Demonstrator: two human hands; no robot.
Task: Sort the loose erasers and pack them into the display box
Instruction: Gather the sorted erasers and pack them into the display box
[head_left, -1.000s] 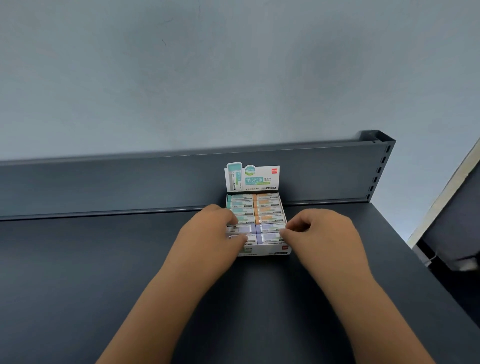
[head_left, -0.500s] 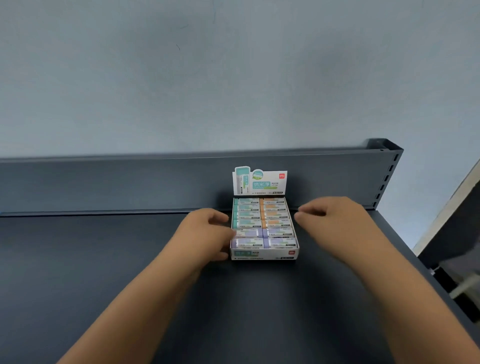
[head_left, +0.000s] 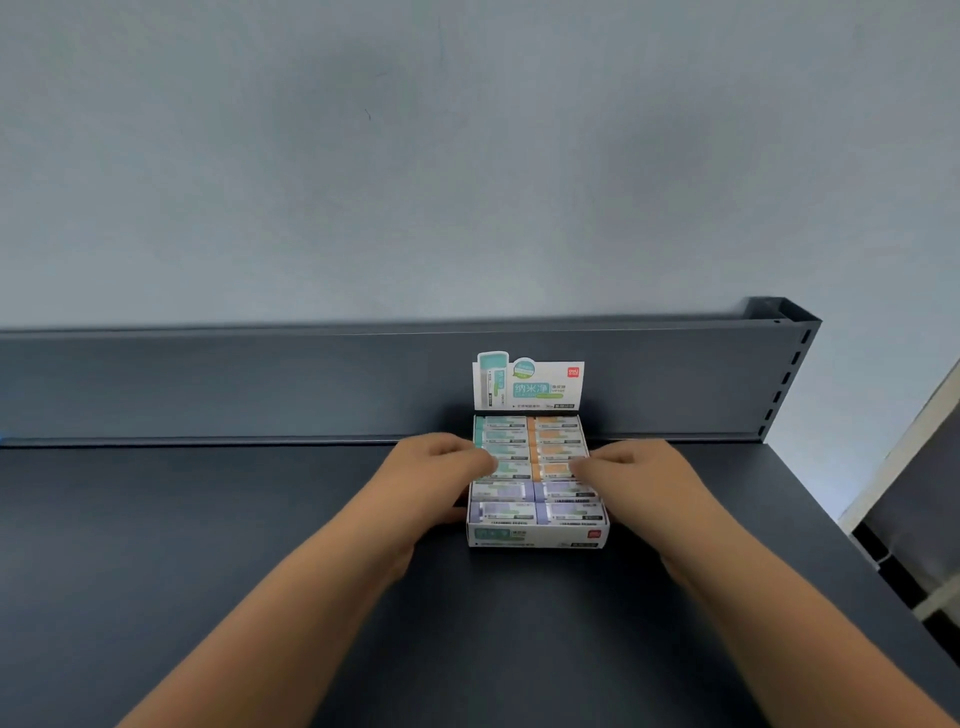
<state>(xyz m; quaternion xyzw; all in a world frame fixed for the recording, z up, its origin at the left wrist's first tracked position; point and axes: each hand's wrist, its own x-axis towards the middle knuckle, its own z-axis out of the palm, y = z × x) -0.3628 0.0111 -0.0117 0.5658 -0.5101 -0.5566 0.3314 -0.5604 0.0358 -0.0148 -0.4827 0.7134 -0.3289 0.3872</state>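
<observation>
Now your left hand (head_left: 441, 470) and right hand (head_left: 641, 475) each curl over a side wall of the box (head_left: 537, 536), fingertips on the erasers (head_left: 511, 499), seemingly to square the full rows as it sits on the shelf (head_left: 208, 519).

**Inspector:** Limbs in view?

**Assistant:** Two. The left forearm (head_left: 291, 597) enters at the lower left of the frame and the right forearm (head_left: 779, 623) at the lower right. Both are bare along their whole visible length, from the frame edge to the wrist, and the surface is smooth and even.

**Inspector:** Hands?

**Assistant:** The left hand (head_left: 441, 467) and the right hand (head_left: 639, 473), both at the centre of the frame, are likewise bare. The knuckles show as rounded ridges.

**Inspector:** Nails, fine marks?

**Assistant:** Cannot be determined. The fingertips are blurred.

**Inspector:** Clothing?

**Assistant:** The upper arms lie outside the frame, so what is worn there cannot be stated.
</observation>
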